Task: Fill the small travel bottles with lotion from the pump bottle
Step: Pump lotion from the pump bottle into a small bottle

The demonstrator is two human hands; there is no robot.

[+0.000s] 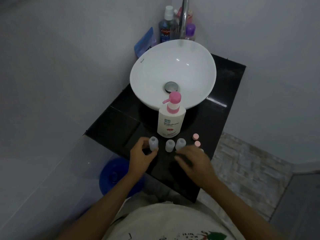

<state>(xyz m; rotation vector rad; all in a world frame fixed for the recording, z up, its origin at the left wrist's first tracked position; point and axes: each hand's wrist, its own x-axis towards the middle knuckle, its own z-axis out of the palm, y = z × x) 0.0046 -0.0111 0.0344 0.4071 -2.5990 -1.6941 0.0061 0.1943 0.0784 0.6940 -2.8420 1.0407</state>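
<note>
Pump bottle [171, 121] stands upright on black counter [121, 122], just before the basin. Right hand [194, 161] hovers flat, fingers relaxed, holding nothing, by rightmost travel bottle [180, 143]. Left hand [142, 154] curls around left travel bottle [153, 143], gripping it upright.

The countertop [223, 101] is faced in glossy black tile, on which pale reflections are carried. The basin [150, 73] is seen as smooth, glazed white ceramic, with a polished metal drain [171, 86] and a shiny chrome tap [184, 18] at the far side. The pump bottle [171, 122] appears as matt cream plastic with a pink plastic pump. The three travel bottles [169, 145] look translucent, frosted and soft, and the pink caps [196, 136] are smooth plastic.
</note>
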